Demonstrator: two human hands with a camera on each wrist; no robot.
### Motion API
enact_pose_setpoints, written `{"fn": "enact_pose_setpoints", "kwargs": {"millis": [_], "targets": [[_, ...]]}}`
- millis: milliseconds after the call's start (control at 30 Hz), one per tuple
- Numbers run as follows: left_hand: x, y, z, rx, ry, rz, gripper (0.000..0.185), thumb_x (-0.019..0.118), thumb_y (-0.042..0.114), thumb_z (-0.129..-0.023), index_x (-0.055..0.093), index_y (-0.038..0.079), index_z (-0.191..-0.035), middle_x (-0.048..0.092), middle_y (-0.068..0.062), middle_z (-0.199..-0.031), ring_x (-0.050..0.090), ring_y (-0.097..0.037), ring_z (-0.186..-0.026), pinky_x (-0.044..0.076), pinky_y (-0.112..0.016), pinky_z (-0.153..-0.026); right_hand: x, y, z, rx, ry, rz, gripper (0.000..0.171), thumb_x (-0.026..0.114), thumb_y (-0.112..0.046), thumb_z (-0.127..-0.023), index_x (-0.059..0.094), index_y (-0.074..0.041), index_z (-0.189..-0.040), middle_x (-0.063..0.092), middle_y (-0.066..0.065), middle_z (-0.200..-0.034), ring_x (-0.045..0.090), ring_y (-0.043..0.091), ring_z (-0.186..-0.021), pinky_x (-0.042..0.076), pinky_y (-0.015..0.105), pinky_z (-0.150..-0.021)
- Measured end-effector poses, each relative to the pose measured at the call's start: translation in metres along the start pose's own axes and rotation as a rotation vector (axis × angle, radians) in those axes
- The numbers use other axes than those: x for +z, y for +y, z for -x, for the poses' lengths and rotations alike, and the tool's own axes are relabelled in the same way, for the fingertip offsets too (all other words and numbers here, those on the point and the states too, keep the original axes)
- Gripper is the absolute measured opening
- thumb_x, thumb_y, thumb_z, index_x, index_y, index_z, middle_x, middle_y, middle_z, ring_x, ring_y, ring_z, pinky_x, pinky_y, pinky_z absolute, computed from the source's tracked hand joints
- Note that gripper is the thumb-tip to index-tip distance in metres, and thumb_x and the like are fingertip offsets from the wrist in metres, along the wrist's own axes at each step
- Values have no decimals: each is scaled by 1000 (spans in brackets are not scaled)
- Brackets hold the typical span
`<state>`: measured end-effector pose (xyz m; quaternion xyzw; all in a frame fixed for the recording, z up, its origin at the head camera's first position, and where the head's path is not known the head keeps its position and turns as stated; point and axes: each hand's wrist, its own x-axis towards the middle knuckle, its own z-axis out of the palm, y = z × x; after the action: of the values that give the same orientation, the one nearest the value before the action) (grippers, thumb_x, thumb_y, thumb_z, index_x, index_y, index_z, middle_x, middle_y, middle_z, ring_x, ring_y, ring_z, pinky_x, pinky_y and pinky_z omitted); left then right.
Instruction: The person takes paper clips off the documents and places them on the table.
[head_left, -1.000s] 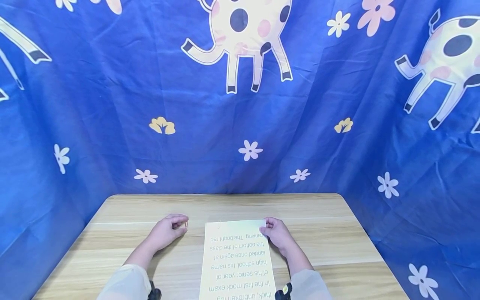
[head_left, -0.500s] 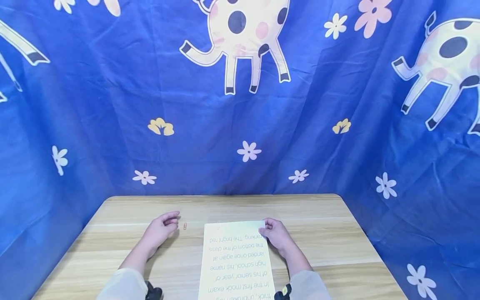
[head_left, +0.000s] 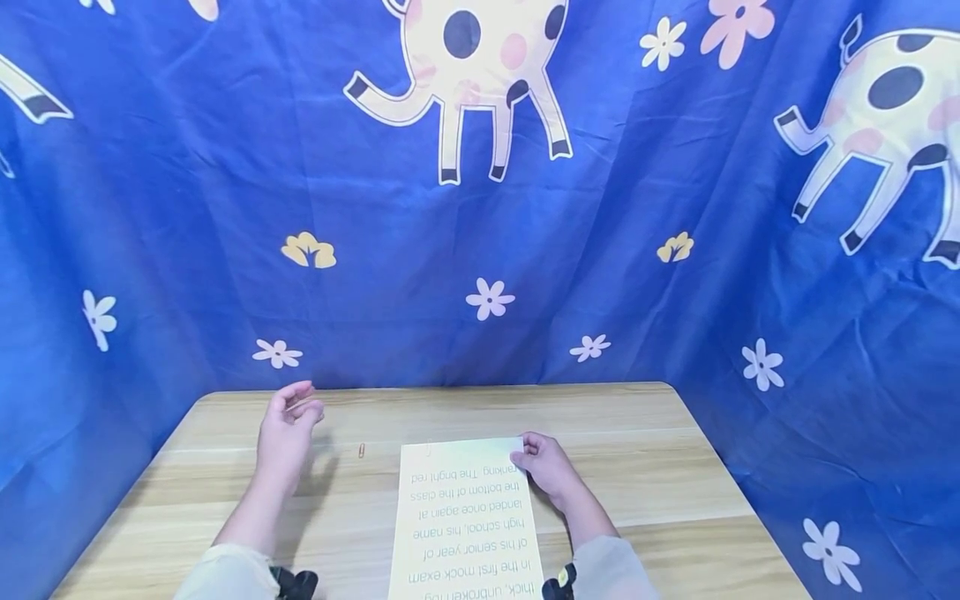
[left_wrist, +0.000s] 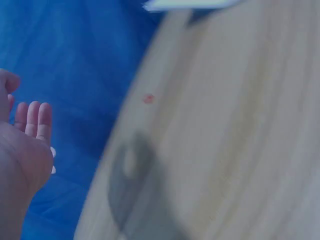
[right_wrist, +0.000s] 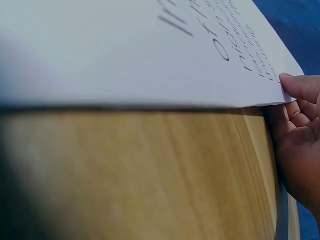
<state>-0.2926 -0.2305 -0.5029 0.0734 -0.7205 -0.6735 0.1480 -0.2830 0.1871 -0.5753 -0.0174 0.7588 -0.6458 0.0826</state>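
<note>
A printed sheet of paper (head_left: 465, 517) lies on the wooden table, its text upside down in the head view. My right hand (head_left: 551, 467) pinches its far right corner, thumb on top and fingers beneath, as the right wrist view of the hand (right_wrist: 300, 130) shows. A pale paper clip (head_left: 428, 450) sits on the sheet's far edge, near the left corner. To the left of the sheet, a red paper clip (head_left: 362, 451) lies on the wood. My left hand (head_left: 288, 429) is raised left of that clip, holding nothing, its fingers loosely bent.
The wooden table (head_left: 637, 492) ends at a far edge against a blue curtain (head_left: 390, 250) printed with cows and flowers. The curtain also hangs along both sides. Dark wrist-worn devices sit at both sleeves, the left one (head_left: 294, 583) close over the table.
My left hand has let go of the red paper clip, leaving it on the table, then moved up and left. The right hand keeps pinching the sheet's corner.
</note>
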Motion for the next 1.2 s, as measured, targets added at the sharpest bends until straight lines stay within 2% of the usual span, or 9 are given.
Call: {"fn": "enact_pose_setpoints", "kwargs": {"millis": [67,133,267,367,467,533,733,933,1200], "targets": [[1,6,2,3,-8,112,32,60,3,-108,58,22,-133,60,18,-125,64,8,-108,56,-6,-92,0,0,-1,-2,-3,-1,17,70,-6,-101,70,5,-114,71,-2,-88,67,12,-81,56,22,-78],[5,10,7,-3,-42,118,30,61,3,-108,59,20,-133,62,19,-122,64,8,-109,56,-6,-93,0,0,-1,1,-4,-2,17,70,-6,-101,70,5,-114,71,-2,-88,67,12,-81,56,22,-79],[22,11,24,1,-123,-83,35,66,12,-107,60,13,-142,69,12,-130,65,6,-114,56,-8,-96,0,1,-1,-3,-2,1,17,70,-6,-100,69,5,-114,71,-2,-88,67,12,-81,56,23,-79],[40,5,40,28,-195,-225,42,70,18,-106,60,14,-147,68,-6,-144,68,-12,-127,59,-22,-106,-1,0,0,-4,-5,5,17,70,-6,-100,70,5,-114,71,-2,-88,67,12,-81,56,24,-80],[56,-2,50,69,-282,-274,49,73,19,-104,59,13,-150,62,-18,-154,63,-34,-140,54,-43,-120,-1,0,0,9,-8,-3,17,70,-6,-100,70,3,-115,71,-2,-89,67,12,-82,56,24,-81],[65,-7,54,81,-335,-275,54,76,17,-102,57,12,-152,59,-20,-157,58,-39,-146,48,-50,-125,-1,0,0,11,-10,-5,17,70,-7,-101,70,3,-115,71,-2,-89,67,12,-82,56,24,-81],[86,-20,51,74,-421,-291,59,80,13,-98,58,11,-153,61,-14,-157,62,-34,-142,50,-50,-123,-1,0,0,3,-9,-21,18,71,-6,-100,69,6,-114,69,-3,-87,65,12,-82,55,22,-80],[95,-31,49,35,-460,-343,52,80,16,-98,64,13,-146,73,-10,-142,64,-35,-140,46,-59,-125,0,1,0,-16,-17,-56,20,69,-4,-101,67,9,-115,70,-1,-89,66,11,-83,57,21,-79],[100,-40,51,-14,-475,-384,52,80,16,-98,64,25,-146,77,-3,-129,73,-19,-115,55,-51,-111,-1,1,0,-8,-15,-48,22,70,-6,-101,68,8,-118,72,-1,-90,68,11,-83,58,21,-80]]}}
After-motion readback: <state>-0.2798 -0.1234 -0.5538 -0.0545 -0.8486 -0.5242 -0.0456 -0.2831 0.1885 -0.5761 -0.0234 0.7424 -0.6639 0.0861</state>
